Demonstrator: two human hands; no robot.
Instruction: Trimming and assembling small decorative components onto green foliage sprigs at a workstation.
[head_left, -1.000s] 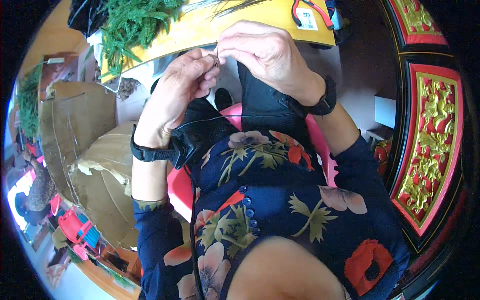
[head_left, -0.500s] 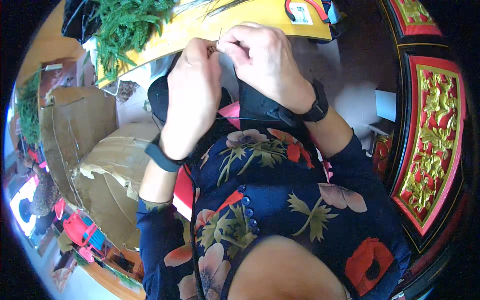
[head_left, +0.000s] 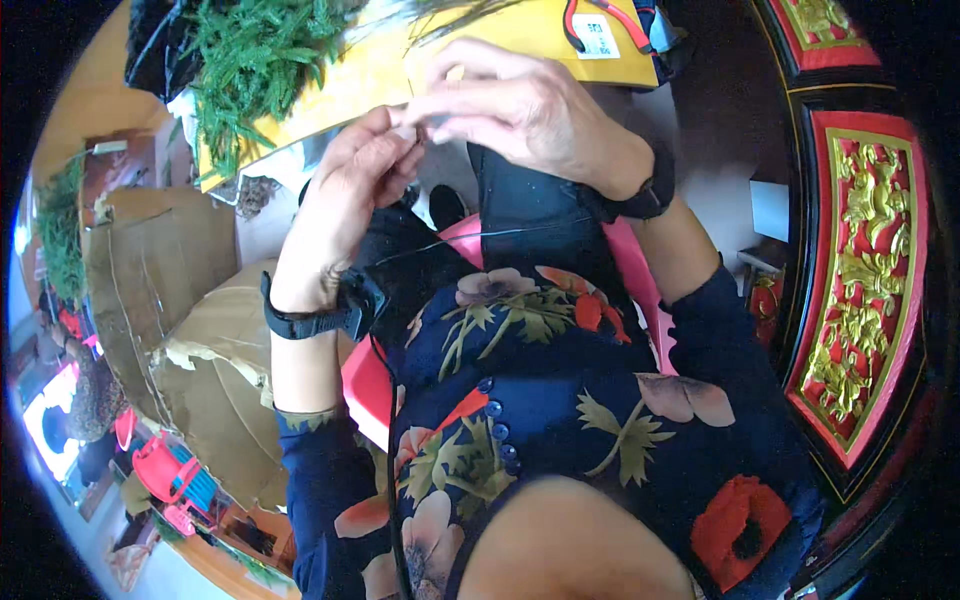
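In front of my body, at the near edge of the yellow table, my two hands meet at the fingertips. The thumb and fingers of my left hand [head_left: 352, 172] are closed in a pinch. A small dark brown piece [head_left: 421, 133] shows by its fingertips, too small to name. My right hand [head_left: 535, 112] reaches in from the right, its thumb and forefinger closing at that same piece. Its forefinger is smeared by motion, and its upper fingers arch above. Beyond my hands, thin dark wires [head_left: 450, 18] lie on the yellow table [head_left: 370, 72].
Green artificial pine sprigs [head_left: 262, 70] are heaped on the table's left side. Red-handled pliers [head_left: 618, 28] lie at its right end beside a white label [head_left: 596, 37]. Opened cardboard boxes [head_left: 215, 370] stand at my left. A carved red and gold panel [head_left: 862, 290] rises on the right.
My left hand has moved left and down, turning so its fingers show. My right hand has shifted slightly, with its upper fingers lifted. The thin upright strand at the fingertips is no longer visible.
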